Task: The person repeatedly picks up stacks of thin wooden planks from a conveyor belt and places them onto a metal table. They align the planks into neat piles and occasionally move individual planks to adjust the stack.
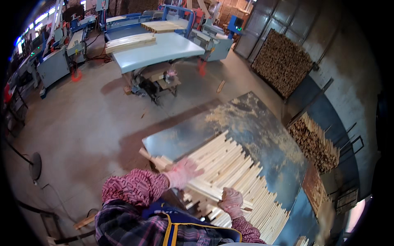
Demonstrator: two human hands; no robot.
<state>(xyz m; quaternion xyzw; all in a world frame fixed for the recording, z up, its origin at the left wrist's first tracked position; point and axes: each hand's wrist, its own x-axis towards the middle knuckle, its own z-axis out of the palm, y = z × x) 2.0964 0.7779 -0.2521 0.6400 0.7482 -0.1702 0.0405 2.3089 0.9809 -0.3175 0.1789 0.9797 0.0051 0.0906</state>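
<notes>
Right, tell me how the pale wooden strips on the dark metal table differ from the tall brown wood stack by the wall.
The pale wooden strips lie in a low layer; the tall brown wood stack is piled high. The strips show long sides; the stack seems to show cut ends. Both comprise many wooden pieces.

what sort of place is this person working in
It looks like a woodworking shop or small timber mill: pale wooden strips lie in a row on the dark metal table, a big stack of wood stands against the wall, and blue-and-grey machinery fills the back.
</notes>
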